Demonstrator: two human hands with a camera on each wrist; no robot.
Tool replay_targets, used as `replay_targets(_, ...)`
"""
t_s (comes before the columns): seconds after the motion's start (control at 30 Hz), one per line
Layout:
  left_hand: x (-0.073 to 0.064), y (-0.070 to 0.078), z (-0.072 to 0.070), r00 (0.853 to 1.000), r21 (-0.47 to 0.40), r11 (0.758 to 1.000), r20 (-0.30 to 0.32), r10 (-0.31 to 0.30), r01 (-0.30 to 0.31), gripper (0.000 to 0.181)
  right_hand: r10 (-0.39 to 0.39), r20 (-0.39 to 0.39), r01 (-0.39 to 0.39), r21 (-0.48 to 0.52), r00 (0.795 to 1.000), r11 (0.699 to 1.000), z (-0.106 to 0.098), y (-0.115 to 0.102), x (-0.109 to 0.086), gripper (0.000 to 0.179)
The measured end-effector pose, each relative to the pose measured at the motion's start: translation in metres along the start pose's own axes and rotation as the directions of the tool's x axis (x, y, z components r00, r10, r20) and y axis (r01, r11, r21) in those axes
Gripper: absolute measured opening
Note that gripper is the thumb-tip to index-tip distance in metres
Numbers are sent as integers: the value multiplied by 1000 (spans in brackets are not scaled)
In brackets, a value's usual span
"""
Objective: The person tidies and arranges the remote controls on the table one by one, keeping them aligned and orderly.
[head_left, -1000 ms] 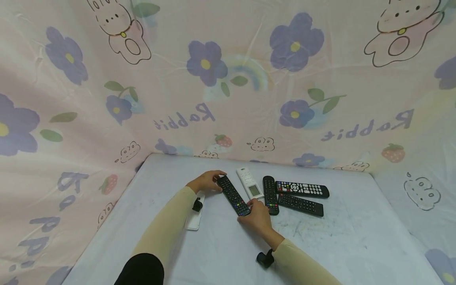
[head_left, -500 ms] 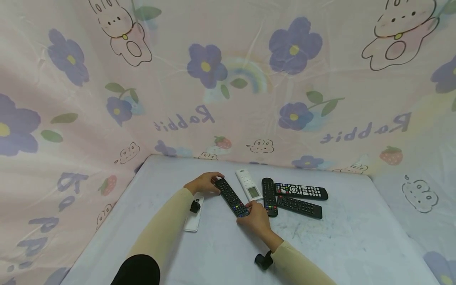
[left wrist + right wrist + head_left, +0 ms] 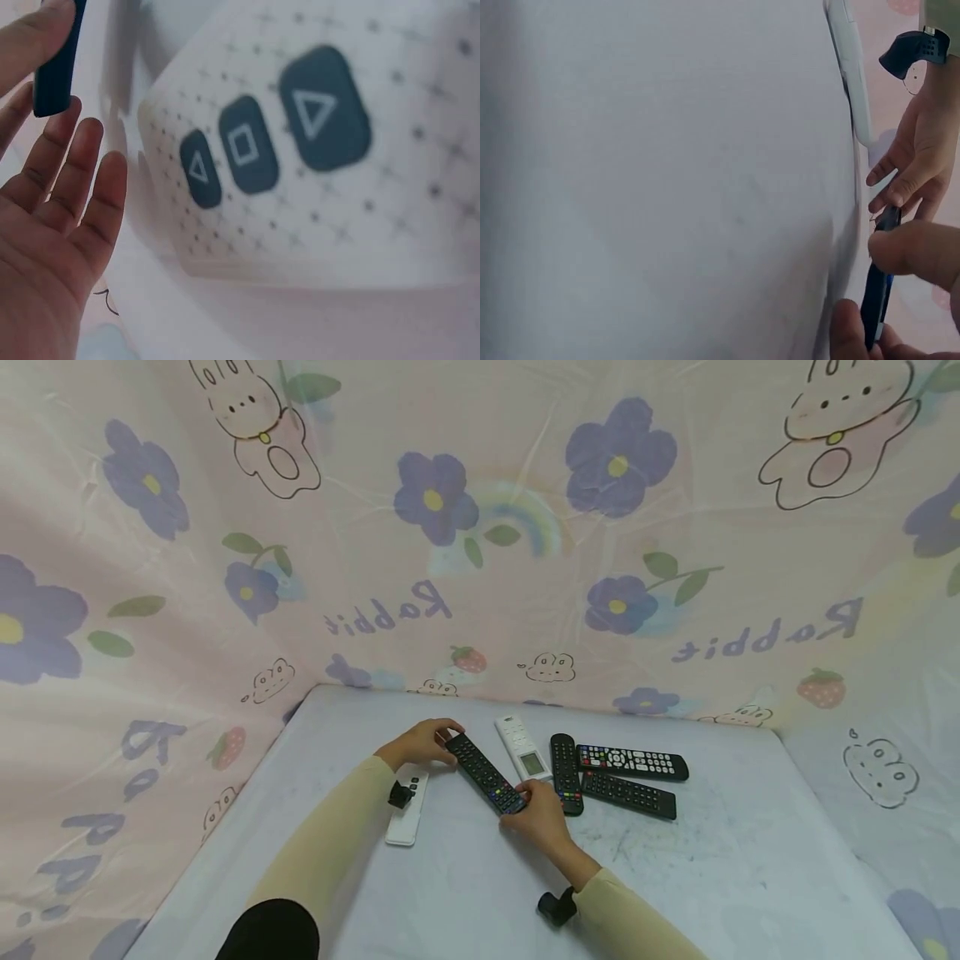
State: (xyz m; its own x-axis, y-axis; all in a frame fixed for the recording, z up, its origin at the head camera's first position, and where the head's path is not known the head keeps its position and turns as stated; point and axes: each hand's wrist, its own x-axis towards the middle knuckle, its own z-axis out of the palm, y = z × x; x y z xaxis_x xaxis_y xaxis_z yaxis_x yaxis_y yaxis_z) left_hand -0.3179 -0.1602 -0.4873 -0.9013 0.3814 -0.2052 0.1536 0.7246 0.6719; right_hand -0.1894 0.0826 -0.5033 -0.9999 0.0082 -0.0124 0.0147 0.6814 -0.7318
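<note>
A black remote control [image 3: 487, 774] with colored buttons slants between both hands. My left hand [image 3: 422, 743] pinches its far end; in the left wrist view the thumb lies on one face and fingertips on the other, the remaining fingers [image 3: 105, 195] spread. At the near end, my right hand [image 3: 545, 818] grips the remote between thumb and fingers. The right wrist view shows this black remote [image 3: 875, 304] edge-on, with both hands on it. Under the left wrist lies a white remote [image 3: 405, 818], whose three dark buttons [image 3: 247, 142] loom large in the left wrist view.
Right of the held remote, a white remote with a screen [image 3: 522, 747] lies on the white table [image 3: 465, 893]. Beside it are an upright black remote [image 3: 566, 772] and two sideways black remotes, one upper [image 3: 637, 762] and one lower [image 3: 630, 795]. Patterned cloth [image 3: 510, 593] rises behind.
The far end of the held black remote has shifted slightly left with my left hand. My left forearm has moved left, showing more of the white remote beneath. My right hand keeps its grip.
</note>
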Motion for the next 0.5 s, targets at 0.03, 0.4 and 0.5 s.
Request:
replay_targets(0.03, 0, 0, 0, 1000, -7, 1000, -1, -2, 2, 61, -6, 1, 6, 12, 1000, 1000, -1, 0, 0, 52)
replay_targets(0.4, -7, 0, -4, 1000, -36, 999, -5, 21, -21, 61, -56, -5, 56, 109, 998, 993, -7, 4, 2, 51)
replay_targets(0.5, -7, 0, -6, 999, -34, 999, -15, 28, -29, 61, -41, -8, 42, 153, 999, 987, -9, 5, 3, 53)
